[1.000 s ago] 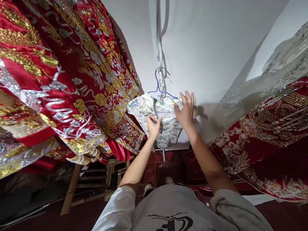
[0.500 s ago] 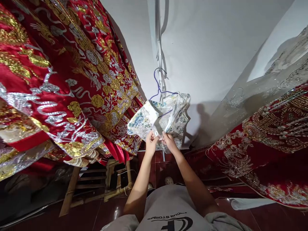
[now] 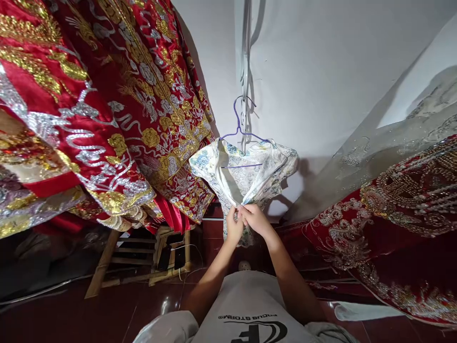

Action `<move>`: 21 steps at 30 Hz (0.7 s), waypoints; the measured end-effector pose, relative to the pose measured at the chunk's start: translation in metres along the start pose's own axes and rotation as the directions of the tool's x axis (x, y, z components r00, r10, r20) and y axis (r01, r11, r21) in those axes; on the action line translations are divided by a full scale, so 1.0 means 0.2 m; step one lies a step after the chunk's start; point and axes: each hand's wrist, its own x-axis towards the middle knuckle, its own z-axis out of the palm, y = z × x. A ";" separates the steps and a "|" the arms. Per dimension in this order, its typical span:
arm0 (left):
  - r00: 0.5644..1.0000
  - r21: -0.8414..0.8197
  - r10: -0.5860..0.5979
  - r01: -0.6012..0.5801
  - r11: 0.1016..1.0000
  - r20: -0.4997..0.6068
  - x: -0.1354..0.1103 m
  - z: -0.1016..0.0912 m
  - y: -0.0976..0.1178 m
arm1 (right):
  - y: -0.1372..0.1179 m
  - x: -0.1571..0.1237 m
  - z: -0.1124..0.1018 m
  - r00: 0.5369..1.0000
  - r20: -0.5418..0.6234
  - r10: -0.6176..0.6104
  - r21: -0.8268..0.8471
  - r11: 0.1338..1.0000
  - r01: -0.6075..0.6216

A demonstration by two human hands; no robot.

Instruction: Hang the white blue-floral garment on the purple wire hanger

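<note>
A white garment with a blue and yellow floral print (image 3: 269,178) hangs on a purple hanger (image 3: 238,125) in front of me, its V-shaped neckline spread. Both hands meet at the lower point of that neckline. My left hand (image 3: 234,224) is closed, its fingertips pinching the left front edge. Beside it and touching it, my right hand (image 3: 254,218) pinches the right front edge. Any fastener between the fingertips is hidden. The hanger's hook is looped at a pale vertical strip (image 3: 245,71) on the wall.
Red garments with gold and silver embroidery (image 3: 143,105) fill the left. At the right hang a beaded red gown (image 3: 403,228) and sheer sparkly fabric (image 3: 352,166). A bamboo chair (image 3: 135,257) stands low on the left, with dark phone-like objects (image 3: 179,257) on it.
The floral garment now hangs straighter and more spread on its hanger. My hands have come closer together, drawing the two front edges to one point. The view has shifted slightly.
</note>
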 end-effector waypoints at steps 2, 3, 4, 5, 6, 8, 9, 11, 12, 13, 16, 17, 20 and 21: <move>0.999 0.037 0.037 -0.038 0.999 0.013 0.01 -0.02 0.01 | -0.05 0.00 -0.03 1.000 0.014 0.022 0.106 0.994 -0.023; 0.998 0.066 0.059 -0.060 0.996 0.026 0.02 -0.03 0.01 | -0.09 0.02 -0.06 1.000 -0.006 0.029 0.158 0.987 -0.028; 0.996 0.096 0.077 -0.081 0.992 0.042 0.02 -0.04 0.00 | -0.14 0.05 -0.09 0.999 -0.037 0.028 0.203 0.979 -0.020; 0.994 0.121 0.089 -0.096 0.988 0.058 0.02 -0.06 0.00 | -0.20 0.09 -0.13 0.998 -0.068 0.018 0.241 0.971 -0.001; 0.993 0.138 0.094 -0.103 0.985 0.070 0.01 -0.07 -0.01 | -0.28 0.14 -0.17 0.995 -0.102 -0.007 0.265 0.964 0.034; 0.993 0.158 0.092 -0.103 0.982 0.078 -0.01 -0.09 -0.03 | -0.45 0.24 -0.24 0.989 -0.131 -0.069 0.293 0.950 0.106; 0.993 0.163 0.087 -0.099 0.982 0.081 -0.01 -0.11 -0.04 | -0.54 0.27 -0.27 0.987 -0.129 -0.098 0.310 0.941 0.134; 0.994 0.166 0.071 -0.085 0.983 0.086 -0.01 -0.13 -0.05 | -0.70 0.32 -0.28 0.977 -0.123 -0.174 0.352 0.913 0.207; 0.994 0.165 0.064 -0.079 0.983 0.092 -0.01 -0.14 -0.05 | -0.75 0.32 -0.27 0.971 -0.121 -0.208 0.358 0.903 0.238; 0.993 0.163 0.058 -0.074 0.984 0.099 0.00 -0.15 -0.04 | -0.78 0.31 -0.25 0.965 -0.120 -0.234 0.355 0.897 0.262; 0.994 0.148 0.049 -0.064 0.987 0.098 0.07 -0.18 0.03 | -0.79 0.26 -0.18 0.961 -0.121 -0.250 0.306 0.911 0.275; 0.994 0.127 0.066 -0.077 0.989 0.093 0.11 -0.18 0.09 | -0.77 0.24 -0.16 0.962 -0.125 -0.244 0.289 0.918 0.271; 0.972 0.033 0.235 -0.236 0.971 0.027 0.27 -0.18 0.36 | -0.74 0.20 -0.14 0.954 -0.142 -0.264 0.227 0.930 0.291; 0.949 0.032 0.316 -0.316 0.948 -0.010 0.34 -0.17 0.47 | -0.74 0.20 -0.15 0.948 -0.139 -0.287 0.198 0.930 0.311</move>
